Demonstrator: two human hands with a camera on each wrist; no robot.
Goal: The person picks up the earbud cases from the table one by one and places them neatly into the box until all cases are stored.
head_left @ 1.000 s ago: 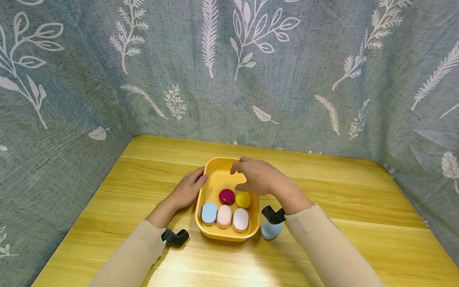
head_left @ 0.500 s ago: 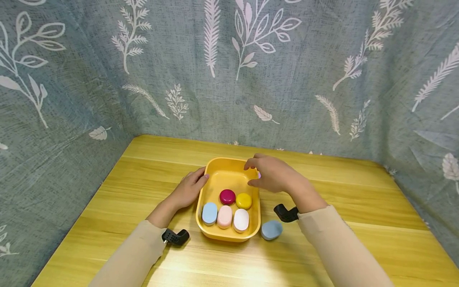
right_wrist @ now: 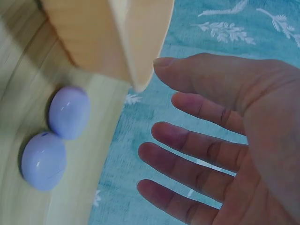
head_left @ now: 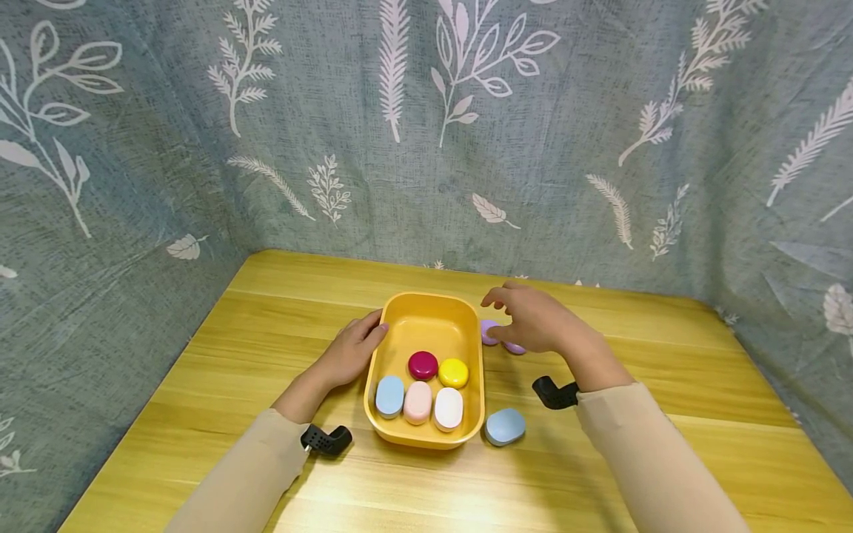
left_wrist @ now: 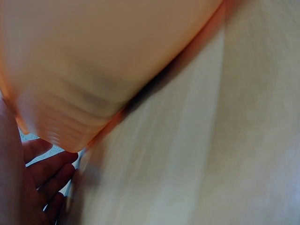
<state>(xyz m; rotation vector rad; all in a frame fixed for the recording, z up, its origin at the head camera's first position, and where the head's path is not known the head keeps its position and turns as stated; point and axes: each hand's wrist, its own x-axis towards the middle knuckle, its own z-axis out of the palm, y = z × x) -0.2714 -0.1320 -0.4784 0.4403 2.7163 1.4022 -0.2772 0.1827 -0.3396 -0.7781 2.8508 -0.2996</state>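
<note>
My left hand [head_left: 348,351] holds the left side of a yellow plastic bin [head_left: 423,441], thumb at the rim and fingers along the outer wall. Inside are a magenta round piece [head_left: 423,366], a yellow round piece [head_left: 454,373], and light-blue [head_left: 389,397], pink [head_left: 417,403] and white [head_left: 449,409] oblong pieces. Just right of the bin, my right hand [head_left: 536,318] hovers with nothing in it, its fingers apart in the right wrist view. Two smooth lilac pieces [right_wrist: 69,112] lie on the table near it, partly hidden by the hand in the head view.
A blue oblong piece [head_left: 505,427] lies outside the bin's near right corner. The wooden table [head_left: 266,296] carries everything. Patterned grey-blue cloth [head_left: 426,185] hangs behind and at both sides.
My right hand has moved right, from over the bin to beyond its right wall, uncovering the lilac pieces. The left hand and the bin have stayed nearly still.
</note>
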